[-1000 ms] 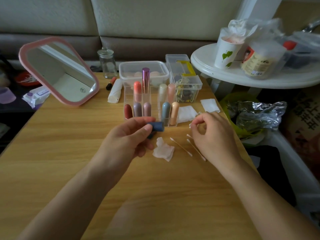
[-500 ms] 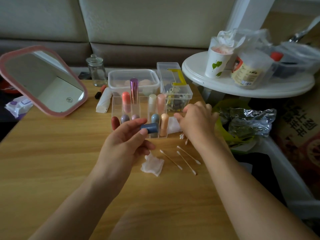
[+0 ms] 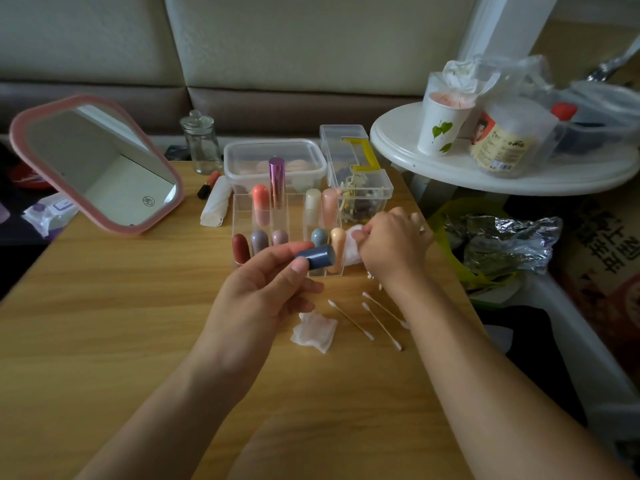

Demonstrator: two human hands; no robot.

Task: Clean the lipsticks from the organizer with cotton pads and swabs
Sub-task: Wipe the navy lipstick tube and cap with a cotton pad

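- Dark blue cylindrical lipstick tube [image 3: 316,257]: off the table, lying level in your left hand [image 3: 263,292], pinched between thumb and fingers, just in front of the clear acrylic compartment organizer [image 3: 242,207].
- Your right hand [image 3: 394,244] is curled round a white cotton pad [image 3: 350,252] just beside the organizer's front right corner, near the tube's free end. Can't tell if the pad is clear of the table.
- Step in hand, as I read it: bring pad to tube and wipe.
- Pinch only the near end so most of the barrel is exposed. Wrap the pad round it and roll the tube rather than scrub.
- The peach rounded lipstick [image 3: 337,237] stands right by your knuckles. Lift the pad up and over, not sideways, or you may tip it.
- Three white-tipped cotton swabs [image 3: 381,323] lie on the light wooden table [image 3: 104,323] near your right forearm. Use one for the cap seam.
- Crumpled pink-stained pad [image 3: 314,332] below your left hand: looks spent, don't reuse.
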